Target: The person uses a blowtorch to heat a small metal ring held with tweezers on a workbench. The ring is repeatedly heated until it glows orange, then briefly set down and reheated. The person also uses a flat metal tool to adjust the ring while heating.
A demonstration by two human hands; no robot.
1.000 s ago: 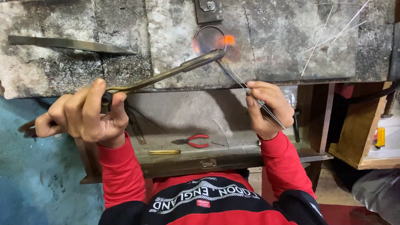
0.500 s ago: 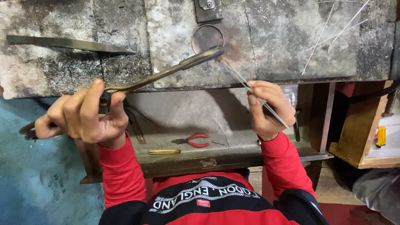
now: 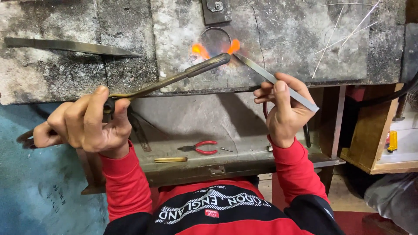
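My left hand (image 3: 87, 124) grips the handle of a brass gas torch (image 3: 174, 79) whose nozzle points at a thin wire ring (image 3: 216, 39) lying on the grey stone slab (image 3: 283, 39). Orange flame (image 3: 215, 48) glows on both sides of the ring's lower edge. My right hand (image 3: 283, 109) holds long steel tweezers (image 3: 274, 80) with the tips beside the flame, at the ring's right side. Both sleeves are red.
A long flat metal bar (image 3: 69, 45) lies on the slab at the left. Thin wires (image 3: 344, 30) lie at the upper right. In the tray below are red-handled pliers (image 3: 200, 148) and a brass rod (image 3: 170, 159). A wooden box (image 3: 370, 130) stands at the right.
The flame, faint half a second ago, now burns orange on both sides of the ring. The tweezers' tips have come in closer to the ring. My left hand has stayed put.
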